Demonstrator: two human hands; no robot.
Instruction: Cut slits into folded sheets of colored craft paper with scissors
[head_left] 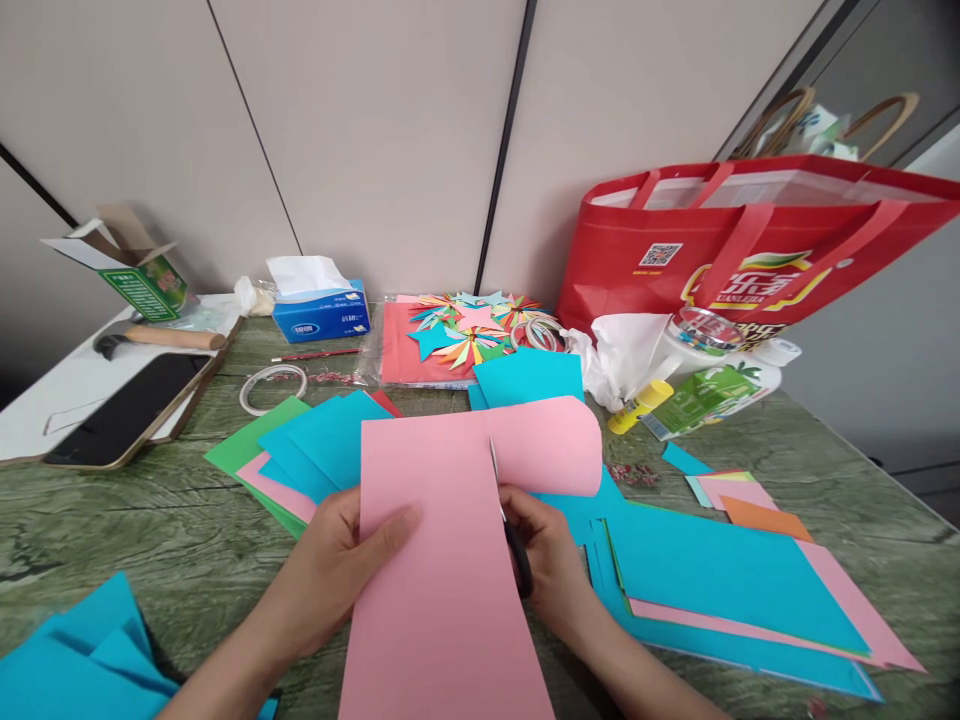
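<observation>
Left hand (337,562) holds one pink sheet (439,610); right hand (553,560), seemingly scissors (519,568).

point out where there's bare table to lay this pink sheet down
Widest free patch: bare table left of the left hand, between the phone and the blue scraps. A smaller strip lies at the right, between the green packet and the orange scrap. Crowded: the middle back with the paper stars and the blue sheets beside the right hand and its scissors.
</observation>
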